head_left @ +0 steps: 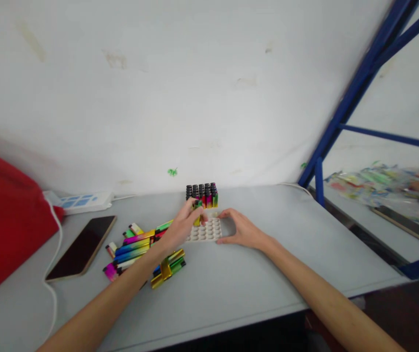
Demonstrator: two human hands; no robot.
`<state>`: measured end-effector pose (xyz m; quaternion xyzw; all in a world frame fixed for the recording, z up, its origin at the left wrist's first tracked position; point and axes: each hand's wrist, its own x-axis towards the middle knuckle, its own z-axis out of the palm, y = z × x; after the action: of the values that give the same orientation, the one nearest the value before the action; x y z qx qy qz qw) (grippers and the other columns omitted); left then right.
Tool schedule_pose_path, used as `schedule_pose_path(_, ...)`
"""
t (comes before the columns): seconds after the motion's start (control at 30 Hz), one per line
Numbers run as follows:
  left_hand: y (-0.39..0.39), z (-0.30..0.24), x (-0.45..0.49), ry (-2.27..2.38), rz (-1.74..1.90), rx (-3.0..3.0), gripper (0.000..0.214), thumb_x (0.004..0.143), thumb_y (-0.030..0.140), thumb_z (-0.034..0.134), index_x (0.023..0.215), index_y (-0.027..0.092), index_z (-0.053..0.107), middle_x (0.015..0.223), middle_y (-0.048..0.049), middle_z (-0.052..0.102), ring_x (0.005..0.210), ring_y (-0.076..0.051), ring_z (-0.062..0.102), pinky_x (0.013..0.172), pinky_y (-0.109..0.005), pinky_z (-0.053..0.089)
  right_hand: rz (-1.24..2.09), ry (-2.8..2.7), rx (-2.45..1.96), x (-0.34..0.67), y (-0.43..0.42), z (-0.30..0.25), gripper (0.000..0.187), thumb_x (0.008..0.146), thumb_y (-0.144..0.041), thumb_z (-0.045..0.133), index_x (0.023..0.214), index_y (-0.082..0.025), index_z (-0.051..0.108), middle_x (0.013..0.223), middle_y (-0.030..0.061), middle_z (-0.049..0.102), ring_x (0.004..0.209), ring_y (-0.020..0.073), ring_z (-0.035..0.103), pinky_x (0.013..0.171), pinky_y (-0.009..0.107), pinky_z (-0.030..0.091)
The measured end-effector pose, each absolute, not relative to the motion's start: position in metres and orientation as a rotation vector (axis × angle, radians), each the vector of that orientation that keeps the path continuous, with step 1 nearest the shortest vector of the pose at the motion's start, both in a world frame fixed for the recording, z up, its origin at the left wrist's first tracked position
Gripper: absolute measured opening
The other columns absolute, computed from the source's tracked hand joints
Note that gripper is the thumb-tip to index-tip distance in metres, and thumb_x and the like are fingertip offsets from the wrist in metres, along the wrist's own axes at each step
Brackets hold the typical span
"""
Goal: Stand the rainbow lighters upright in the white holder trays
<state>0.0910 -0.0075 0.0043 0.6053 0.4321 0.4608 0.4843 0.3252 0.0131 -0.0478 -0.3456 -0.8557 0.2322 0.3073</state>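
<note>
White tray (209, 233) with upright lighters (202, 194), hands (183, 225) beside

No words, brand names, numbers or signs could be read anywhere. The power strip (84, 201) on the bench (253, 274) carried pale blue patches with no legible lettering, and the phone (82, 247) beside it showed only a dark, blank screen.

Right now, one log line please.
left hand: holds lighter over tray | right hand: steadies tray | loose lighters left
</note>
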Motion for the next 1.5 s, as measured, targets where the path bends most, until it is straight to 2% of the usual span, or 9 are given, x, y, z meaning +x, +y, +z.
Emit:
schedule_pose_path(0.17,0.008,0.003,0.101,1.014,0.992,1.857,0.035,0.086,0.044,0.068,0.105,0.016,0.068,0.107,-0.0104,0.072,0.101,-0.025,0.067,0.088,-0.035,0.055,0.649,-2.237,-0.933,0.324,0.012,-0.046,0.066,0.068,-0.045,0.09,0.112,-0.021,0.047,0.12,0.0075,0.061,0.111,0.0257,0.058,0.099,0.043,0.046)
schedule_pose_path(0.37,0.023,-0.007,0.1,1.105,0.95,2.017,0.035,0.09,0.044,0.064,0.112,0.017,0.067,0.1,-0.0079,0.076,0.096,-0.025,0.072,0.09,-0.037,0.057,0.69,-2.207,-0.958,0.323,0.013,-0.044,0.063,0.065,-0.044,0.091,0.098,-0.023,0.041,0.116,0.0061,0.062,0.107,0.0255,0.059,0.095,0.041,0.046)
schedule_pose_path(0.5,0.027,-0.011,0.099,1.021,0.89,2.042,0.031,0.092,0.041,0.062,0.111,0.019,0.066,0.103,-0.0066,0.077,0.097,-0.023,0.073,0.09,-0.035,0.057,0.683,-2.218,-0.953,0.324,0.014,-0.045,0.062,0.067,-0.047,0.089,0.099,-0.023,0.042,0.115,0.0061,0.062,0.106,0.0253,0.059,0.094,0.04,0.046)
schedule_pose_path(0.7,0.017,0.004,0.102,1.222,0.923,2.276,0.027,0.084,0.037,0.071,0.106,0.021,0.073,0.11,-0.0099,0.075,0.105,-0.028,0.067,0.1,-0.041,0.048,0.67,-2.226,-0.974,0.324,0.014,-0.047,0.063,0.067,-0.049,0.089,0.1,-0.023,0.042,0.115,0.0061,0.063,0.105,0.0256,0.059,0.092,0.04,0.046)
schedule_pose_path(0.8,0.007,0.013,0.083,1.251,0.972,2.219,0.031,0.085,0.04,0.071,0.111,0.023,0.073,0.108,-0.0092,0.075,0.099,-0.027,0.068,0.097,-0.038,0.049,0.695,-2.238,-0.979,0.325,0.013,-0.044,0.062,0.068,-0.048,0.089,0.101,-0.023,0.042,0.117,0.007,0.063,0.106,0.0262,0.06,0.094,0.041,0.046)
schedule_pose_path(0.97,0.0,0.018,0.013,1.518,0.827,2.262,0.016,0.077,0.038,0.076,0.085,0.023,0.078,0.086,-0.0076,0.076,0.078,-0.026,0.068,0.081,-0.033,0.052,0.735,-2.256,-0.931,0.331,0.014,-0.04,0.059,0.071,-0.045,0.087,0.104,-0.022,0.044,0.122,0.0082,0.061,0.11,0.026,0.059,0.096,0.041,0.046)
schedule_pose_path(1.17,0.002,0.01,-0.031,1.575,0.683,2.155,0.02,0.07,0.044,0.08,0.074,0.024,0.078,0.081,-0.0107,0.075,0.076,-0.03,0.067,0.075,-0.035,0.052,0.745,-2.284,-0.959,0.332,0.013,-0.04,0.064,0.07,-0.049,0.087,0.107,-0.022,0.043,0.124,0.0081,0.059,0.111,0.0266,0.058,0.096,0.04,0.046)
schedule_pose_path(1.33,-0.003,0.025,-0.021,1.542,0.911,2.042,0.024,0.073,0.046,0.078,0.086,0.026,0.08,0.091,-0.0084,0.077,0.087,-0.031,0.065,0.078,-0.032,0.05,0.701,-2.285,-0.981,0.33,0.013,-0.041,0.061,0.073,-0.051,0.085,0.107,-0.022,0.044,0.12,0.007,0.059,0.109,0.0252,0.058,0.095,0.039,0.046)
schedule_pose_path(1.5,-0.015,0.05,0.011,1.454,1.054,1.931,0.029,0.078,0.045,0.074,0.098,0.025,0.078,0.058,0.0018,0.061,0.049,-0.015,0.044,0.048,-0.023,0.037,0.66,-2.288,-1.005,0.329,0.014,-0.042,0.062,0.072,-0.052,0.085,0.107,-0.022,0.044,0.117,0.0062,0.06,0.108,0.0255,0.058,0.094,0.038,0.046)
